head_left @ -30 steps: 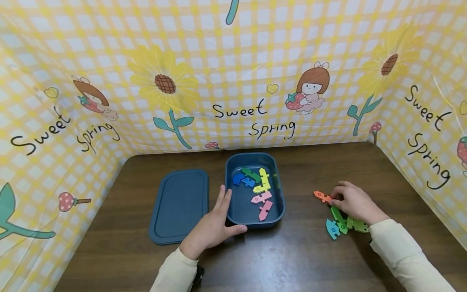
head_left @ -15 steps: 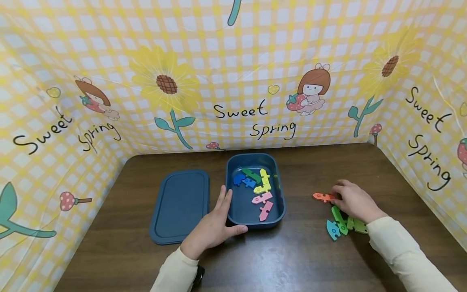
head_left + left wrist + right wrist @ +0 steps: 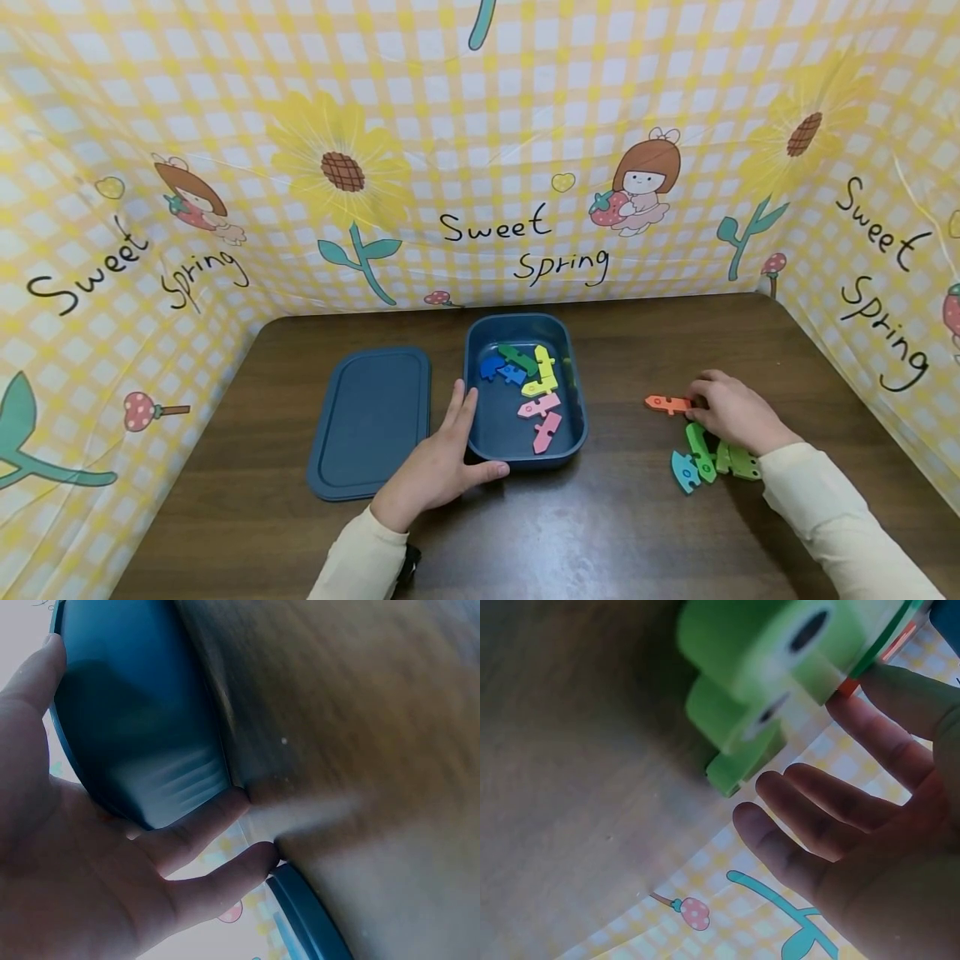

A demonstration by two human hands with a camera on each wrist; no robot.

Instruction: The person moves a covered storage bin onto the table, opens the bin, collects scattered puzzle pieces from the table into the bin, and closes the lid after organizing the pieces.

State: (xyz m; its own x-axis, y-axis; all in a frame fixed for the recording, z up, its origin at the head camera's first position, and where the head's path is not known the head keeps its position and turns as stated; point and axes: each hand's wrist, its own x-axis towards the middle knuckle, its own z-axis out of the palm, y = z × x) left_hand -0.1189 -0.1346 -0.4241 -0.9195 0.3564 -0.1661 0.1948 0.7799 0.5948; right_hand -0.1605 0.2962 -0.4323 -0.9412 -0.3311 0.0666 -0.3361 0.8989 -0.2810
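Orange pc (image 3: pixel 666 404) is lying turned a bit vs 1 s ago, R hand's (image 3: pixel 733 413) thumb + index pinching one end, other fingers loosely apart, just beside green pcs (image 3: pixel 701 455) + lt-blue pc (image 3: pixel 684 472) on the tabletop (image 3: pixel 600 533). L hand (image 3: pixel 437 468) is touching the blue box (image 3: pixel 491 429) w/ straight, spread fingers; box is holding other pcs (image 3: pixel 538 406), lid (image 3: pixel 371 421) lying just left.

Brown table (image 3: pixel 570 533) bearing blue lid (image 3: pixel 371 421), blue box (image 3: pixel 497 427), green pieces (image 3: pixel 701 454), turquoise piece (image 3: pixel 684 472).
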